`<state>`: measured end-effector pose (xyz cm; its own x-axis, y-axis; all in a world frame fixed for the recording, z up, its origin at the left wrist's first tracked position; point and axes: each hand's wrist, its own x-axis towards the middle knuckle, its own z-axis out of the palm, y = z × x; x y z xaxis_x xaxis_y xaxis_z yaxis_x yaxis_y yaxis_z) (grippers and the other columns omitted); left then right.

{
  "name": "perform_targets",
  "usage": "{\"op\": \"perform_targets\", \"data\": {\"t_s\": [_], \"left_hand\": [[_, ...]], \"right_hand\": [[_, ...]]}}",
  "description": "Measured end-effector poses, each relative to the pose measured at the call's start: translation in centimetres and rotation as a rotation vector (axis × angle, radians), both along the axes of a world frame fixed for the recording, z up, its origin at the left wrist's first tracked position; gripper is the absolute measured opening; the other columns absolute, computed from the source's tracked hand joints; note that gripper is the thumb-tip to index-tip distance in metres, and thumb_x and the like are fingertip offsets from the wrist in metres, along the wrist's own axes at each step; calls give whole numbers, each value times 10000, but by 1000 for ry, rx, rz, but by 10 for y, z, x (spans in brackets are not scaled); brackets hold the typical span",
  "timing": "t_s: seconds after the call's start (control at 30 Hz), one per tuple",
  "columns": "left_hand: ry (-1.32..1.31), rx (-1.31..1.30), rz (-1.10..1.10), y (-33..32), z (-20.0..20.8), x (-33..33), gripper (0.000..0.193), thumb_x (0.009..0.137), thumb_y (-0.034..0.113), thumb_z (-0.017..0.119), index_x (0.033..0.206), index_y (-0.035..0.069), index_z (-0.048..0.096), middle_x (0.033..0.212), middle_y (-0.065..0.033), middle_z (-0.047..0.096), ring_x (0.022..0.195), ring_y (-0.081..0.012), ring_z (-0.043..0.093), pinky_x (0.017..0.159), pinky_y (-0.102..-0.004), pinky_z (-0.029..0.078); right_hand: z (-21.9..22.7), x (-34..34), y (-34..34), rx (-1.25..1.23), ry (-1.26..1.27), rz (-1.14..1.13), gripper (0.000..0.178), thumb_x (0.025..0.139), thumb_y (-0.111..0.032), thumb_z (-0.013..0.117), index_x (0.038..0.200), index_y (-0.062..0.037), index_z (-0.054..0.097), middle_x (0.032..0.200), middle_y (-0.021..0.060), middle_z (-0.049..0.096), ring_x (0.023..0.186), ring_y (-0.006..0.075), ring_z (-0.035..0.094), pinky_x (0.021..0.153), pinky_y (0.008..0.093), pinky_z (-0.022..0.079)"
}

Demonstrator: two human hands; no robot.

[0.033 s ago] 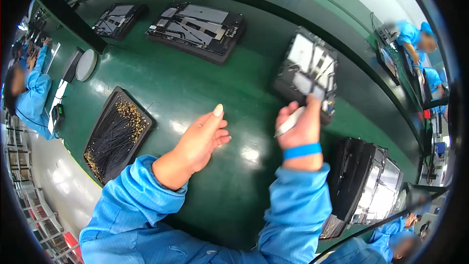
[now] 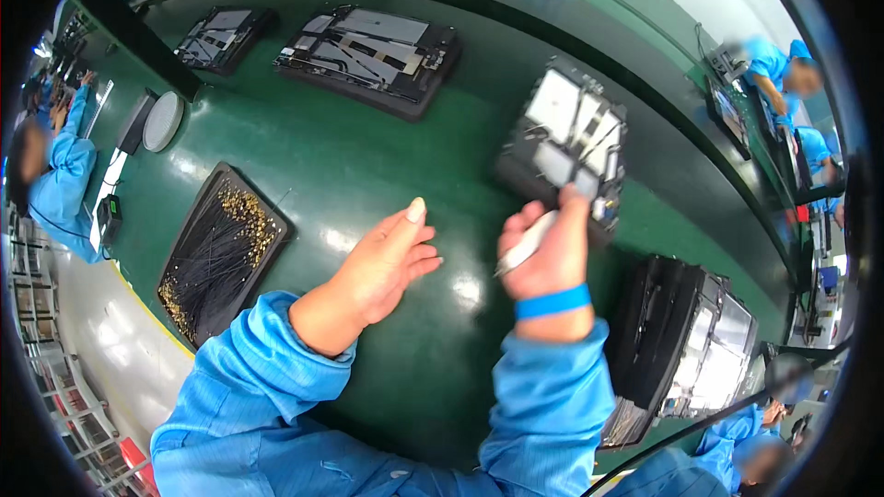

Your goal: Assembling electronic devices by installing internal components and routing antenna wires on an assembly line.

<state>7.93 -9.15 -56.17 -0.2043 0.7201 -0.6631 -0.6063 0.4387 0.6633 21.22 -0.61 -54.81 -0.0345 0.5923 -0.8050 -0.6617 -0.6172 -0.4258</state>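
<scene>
My right hand, with a blue band at the wrist, has its fingers curled round a small white object whose kind I cannot make out. Its thumb presses on the near edge of an opened tablet-like device in a black holder, tilted and slightly blurred. My left hand hovers over the green bench, thumb stretched out and fingers loosely bent, with nothing in it. Left of it lies a black tray of thin black cables with gold-coloured ends.
Similar opened devices lie at the back and far left. Several more stand stacked at the right. A round pale disc leans near a dark post. Co-workers in blue sit at both sides. A rail runs behind the bench.
My right hand has moved left and slightly toward me, and the device has shifted left with it. My left hand has barely moved.
</scene>
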Motion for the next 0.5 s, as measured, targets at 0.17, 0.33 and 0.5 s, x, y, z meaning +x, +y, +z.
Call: {"op": "perform_targets", "data": {"t_s": [0.17, 0.33, 0.5], "left_hand": [[-225, 117, -91, -17, 40, 6, 358, 821, 291, 493, 1046, 21, 424, 781, -90, 559, 670, -141, 559, 530, -221, 466], [-84, 383, -161, -61, 38, -14, 289, 793, 148, 520, 1021, -19, 460, 833, -55, 554, 721, -101, 529, 616, -225, 449], [168, 201, -420, -84, 28, -45, 393, 785, 194, 544, 1070, -52, 432, 1012, -122, 517, 887, -145, 506, 760, -258, 416]], "right_hand": [[26, -28, -120, -17, 244, 379, 437, 818, -490, 370, 860, -73, 496, 632, 16, 489, 457, 137, 455, 373, 245, 356], [36, -1, -198, 137, -42, 1037, 358, 849, -341, 433, 1022, -33, 493, 843, 72, 564, 590, 158, 525, 497, 253, 431], [15, 5, -248, 497, -34, 1605, 320, 817, -278, 499, 1011, -25, 527, 864, 119, 585, 792, 199, 571, 711, 263, 432]]}}
